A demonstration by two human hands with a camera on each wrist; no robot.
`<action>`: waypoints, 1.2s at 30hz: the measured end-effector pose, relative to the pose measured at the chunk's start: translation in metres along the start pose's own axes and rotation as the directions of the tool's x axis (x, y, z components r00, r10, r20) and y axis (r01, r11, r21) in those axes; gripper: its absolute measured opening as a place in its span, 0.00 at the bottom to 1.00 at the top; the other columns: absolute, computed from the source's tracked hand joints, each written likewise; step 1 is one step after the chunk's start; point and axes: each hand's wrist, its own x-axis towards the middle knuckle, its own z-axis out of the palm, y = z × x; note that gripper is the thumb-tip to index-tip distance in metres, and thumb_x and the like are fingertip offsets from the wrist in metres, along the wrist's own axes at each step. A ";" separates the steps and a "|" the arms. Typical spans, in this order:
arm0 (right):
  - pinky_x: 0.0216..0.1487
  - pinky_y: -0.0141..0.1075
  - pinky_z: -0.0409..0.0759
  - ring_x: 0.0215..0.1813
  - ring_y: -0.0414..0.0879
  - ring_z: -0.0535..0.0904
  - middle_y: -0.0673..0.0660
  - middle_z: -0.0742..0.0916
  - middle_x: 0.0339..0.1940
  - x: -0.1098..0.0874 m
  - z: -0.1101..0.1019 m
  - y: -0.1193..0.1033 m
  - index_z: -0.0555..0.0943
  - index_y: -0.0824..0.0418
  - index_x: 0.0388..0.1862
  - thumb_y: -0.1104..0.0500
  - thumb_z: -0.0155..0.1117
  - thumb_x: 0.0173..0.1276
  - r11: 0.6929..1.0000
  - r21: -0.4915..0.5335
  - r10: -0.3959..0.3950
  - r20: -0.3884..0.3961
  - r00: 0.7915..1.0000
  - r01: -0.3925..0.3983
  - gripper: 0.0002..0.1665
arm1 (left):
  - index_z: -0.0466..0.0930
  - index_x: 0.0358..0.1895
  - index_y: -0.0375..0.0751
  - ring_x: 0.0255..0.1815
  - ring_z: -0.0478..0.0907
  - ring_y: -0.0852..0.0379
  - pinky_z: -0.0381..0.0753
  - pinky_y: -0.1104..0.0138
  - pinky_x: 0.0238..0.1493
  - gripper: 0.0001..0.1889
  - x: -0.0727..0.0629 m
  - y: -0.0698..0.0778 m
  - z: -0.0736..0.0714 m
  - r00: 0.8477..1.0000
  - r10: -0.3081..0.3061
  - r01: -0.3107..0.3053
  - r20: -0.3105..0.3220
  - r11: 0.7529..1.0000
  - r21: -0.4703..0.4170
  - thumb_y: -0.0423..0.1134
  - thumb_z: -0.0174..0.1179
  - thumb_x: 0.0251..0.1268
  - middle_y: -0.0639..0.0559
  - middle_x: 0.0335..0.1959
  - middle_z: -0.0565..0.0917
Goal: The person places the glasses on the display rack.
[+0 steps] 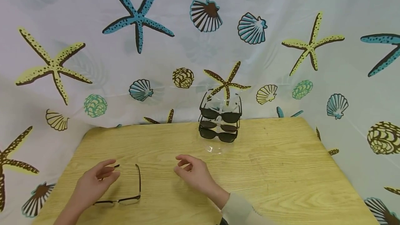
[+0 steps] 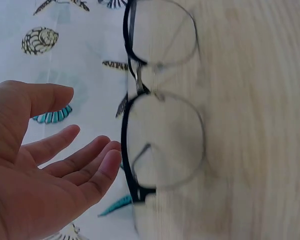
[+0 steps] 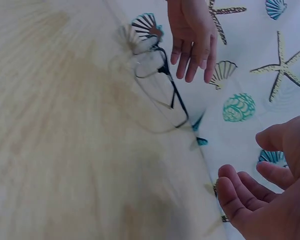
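A pair of eyeglasses [image 1: 137, 197] with a dark browline and clear lenses lies on the wooden table, its temples unfolded and pointing away from me. Over its left side hovers my left hand [image 1: 93, 185], fingers loosely bent and holding nothing; it hides part of that side in the head view. In the left wrist view the eyeglasses [image 2: 125, 120] appear just beyond the fingertips. My right hand [image 1: 198, 176] is to the right of the eyeglasses, above the table, with relaxed fingers and nothing in them. Both hands show in the right wrist view, the left hand [image 3: 194, 37] near the eyeglasses [image 3: 164, 69].
At the back of the wooden table [image 1: 281, 162], a clear display stand [image 1: 214, 149] carries three pairs of dark sunglasses [image 1: 231, 117], one above another. A white curtain [image 1: 175, 51] printed with starfish and shells hangs behind the table and along both sides.
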 end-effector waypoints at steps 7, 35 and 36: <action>0.32 0.30 0.81 0.39 0.37 0.84 0.56 0.89 0.53 -0.006 0.029 0.004 0.84 0.55 0.67 0.52 0.68 0.76 0.997 0.058 0.037 0.108 0.993 -0.044 0.23 | 0.61 0.80 0.31 0.68 0.75 0.24 0.86 0.45 0.52 0.43 -0.007 -0.035 -0.021 0.993 -0.115 0.114 0.002 0.990 0.077 0.63 0.55 0.80 0.19 0.70 0.72; 0.41 0.26 0.82 0.40 0.31 0.84 0.54 0.90 0.48 -0.004 0.088 0.003 0.84 0.60 0.67 0.55 0.67 0.77 0.996 0.073 0.038 0.237 0.971 -0.056 0.22 | 0.65 0.79 0.31 0.50 0.89 0.63 0.88 0.64 0.50 0.42 -0.025 -0.081 -0.023 0.961 -0.261 0.270 0.089 0.957 -0.107 0.62 0.57 0.79 0.34 0.63 0.85; 0.40 0.26 0.82 0.40 0.30 0.84 0.53 0.90 0.48 -0.004 0.090 0.003 0.84 0.60 0.66 0.56 0.67 0.77 0.995 0.081 0.040 0.238 0.970 -0.061 0.22 | 0.65 0.79 0.31 0.46 0.88 0.68 0.88 0.66 0.49 0.41 -0.025 -0.080 -0.022 0.961 -0.261 0.271 0.091 0.955 -0.124 0.60 0.57 0.80 0.36 0.60 0.87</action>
